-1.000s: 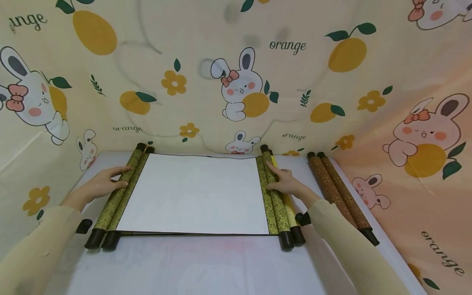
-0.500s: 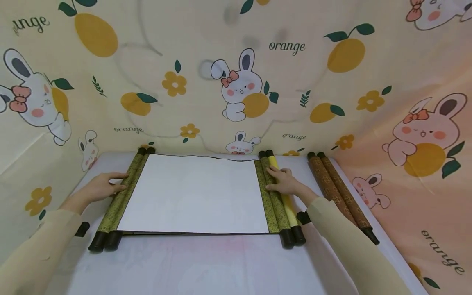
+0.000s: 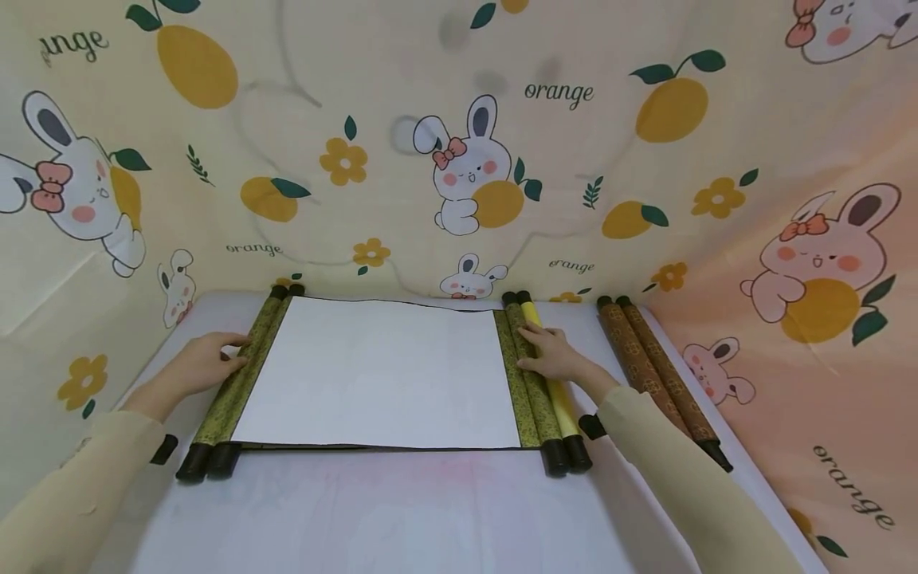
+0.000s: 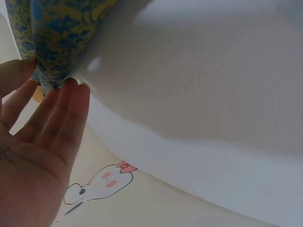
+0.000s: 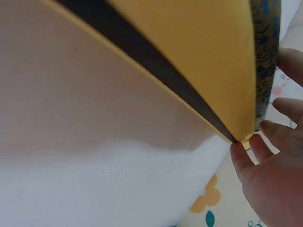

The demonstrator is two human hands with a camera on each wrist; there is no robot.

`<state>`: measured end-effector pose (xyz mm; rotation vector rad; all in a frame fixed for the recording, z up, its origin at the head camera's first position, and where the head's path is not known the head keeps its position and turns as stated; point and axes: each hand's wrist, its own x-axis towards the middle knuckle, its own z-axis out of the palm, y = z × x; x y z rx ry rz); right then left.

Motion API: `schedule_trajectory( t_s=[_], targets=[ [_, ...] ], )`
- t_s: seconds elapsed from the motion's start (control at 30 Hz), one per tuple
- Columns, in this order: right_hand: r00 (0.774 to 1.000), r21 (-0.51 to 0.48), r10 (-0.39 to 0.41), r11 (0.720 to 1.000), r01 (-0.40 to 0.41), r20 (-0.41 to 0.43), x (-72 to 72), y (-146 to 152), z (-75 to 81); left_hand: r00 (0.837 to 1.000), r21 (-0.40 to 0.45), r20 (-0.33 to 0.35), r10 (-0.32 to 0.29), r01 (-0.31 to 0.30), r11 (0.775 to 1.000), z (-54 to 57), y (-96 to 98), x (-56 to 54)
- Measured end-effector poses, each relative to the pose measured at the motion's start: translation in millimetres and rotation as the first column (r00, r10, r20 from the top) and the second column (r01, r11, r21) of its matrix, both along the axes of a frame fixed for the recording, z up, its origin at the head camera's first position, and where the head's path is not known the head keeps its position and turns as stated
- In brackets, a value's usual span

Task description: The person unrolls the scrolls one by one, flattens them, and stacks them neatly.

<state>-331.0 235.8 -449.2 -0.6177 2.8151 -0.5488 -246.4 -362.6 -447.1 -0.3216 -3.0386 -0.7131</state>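
Observation:
A partly unrolled scroll [image 3: 387, 375] with a blank white face lies across the table, its green patterned rolls at both sides capped in black. My left hand [image 3: 204, 363] holds the left pair of green rolls [image 3: 233, 383] with fingertips and thumb; in the left wrist view the thumb sits on one side of the patterned roll [image 4: 61, 38] and the fingers on the other. At the right end, my right hand [image 3: 555, 352] reaches over a yellow roll [image 3: 562, 402] and holds the green roll [image 3: 539, 399] beside it. The right wrist view shows its fingertips at the yellow roll's far end [image 5: 227, 90].
Two brown patterned rolls [image 3: 641, 367] with black ends lie side by side near the right edge of the white table [image 3: 402, 518]. A cloth printed with rabbits and oranges [image 3: 387, 183] hangs behind and along the sides.
The two left green rolls have come closer together, the outer one shifting inward. On the right, the green roll has settled slightly left, showing more of the yellow roll. Both hands keep their hold.

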Motion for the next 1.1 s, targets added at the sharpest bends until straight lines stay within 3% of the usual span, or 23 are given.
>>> schedule_trajectory(
  t_s=[0.27,0.37,0.5,0.63,0.77,0.9,1.1],
  targets=[
    [0.999,-0.123,0.038,0.992,-0.038,-0.003,19.2,2,6.8,0.999,0.032,0.030,0.010,-0.011,0.999,8.9,16.7,7.5],
    [0.999,-0.162,0.037,0.986,-0.036,0.003,26.9,3,8.9,1.000,0.053,0.009,0.001,-0.001,0.999,15.7,30.0,12.4],
    [1.000,-0.229,-0.010,0.973,0.011,0.004,41.5,8,14.6,0.997,0.102,-0.060,-0.054,0.060,0.993,28.0,58.8,19.3],
    [0.996,-0.323,-0.062,0.945,0.040,-0.058,59.2,21,22.2,0.983,0.154,-0.151,-0.102,0.125,0.980,41.9,100.2,20.5],
    [0.979,-0.410,-0.117,0.911,0.039,-0.167,73.5,42,27.0,0.969,0.222,-0.201,-0.142,0.186,0.957,52.5,149.4,12.4],
    [0.940,-0.464,-0.208,0.884,0.062,-0.270,84.6,71,28.3,0.957,0.298,-0.224,-0.186,0.249,0.922,55.0,201.6,-2.2],
    [0.881,-0.488,-0.342,0.859,0.152,-0.327,98.6,120,32.5,0.934,0.410,-0.258,-0.246,0.337,0.848,55.4,276.5,-20.8]
  ],
)
